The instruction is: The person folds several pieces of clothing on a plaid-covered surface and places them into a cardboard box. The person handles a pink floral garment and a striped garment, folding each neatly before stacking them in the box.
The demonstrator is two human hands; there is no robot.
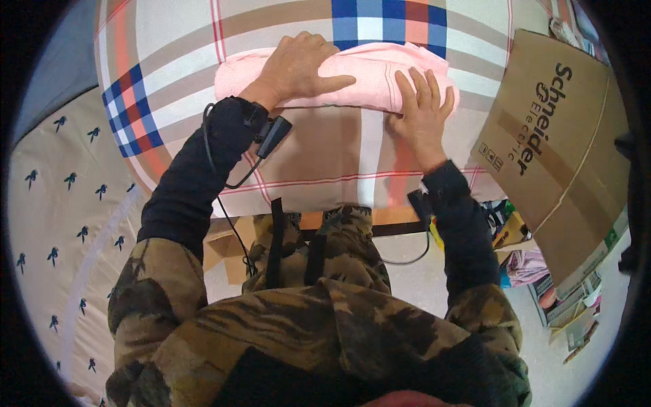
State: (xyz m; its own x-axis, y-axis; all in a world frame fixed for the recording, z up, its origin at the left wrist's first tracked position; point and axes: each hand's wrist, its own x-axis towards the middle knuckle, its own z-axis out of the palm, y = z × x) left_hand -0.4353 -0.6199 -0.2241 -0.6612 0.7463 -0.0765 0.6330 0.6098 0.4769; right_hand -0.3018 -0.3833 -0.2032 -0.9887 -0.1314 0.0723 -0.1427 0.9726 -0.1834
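Note:
A pink towel [363, 76], folded or rolled into a long bundle, lies crosswise on the plaid cloth [310, 147] in front of me. My left hand [302, 63] rests palm down across its left half, the thumb stretched to the right and the fingertips over the far side. On the right end lies my right hand [422, 109], fingers spread on top of the towel and thumb by its near edge. Neither hand visibly pinches the fabric. Loose layers show along the towel's far right edge.
A large cardboard box [549, 147] bearing writing stands at the right. Below it are a pink cloth [526, 267] and a crate [546, 302] of mixed items. Patterned beige fabric [66, 203] covers the left side. Dark cables [229, 208] hang from my wrists.

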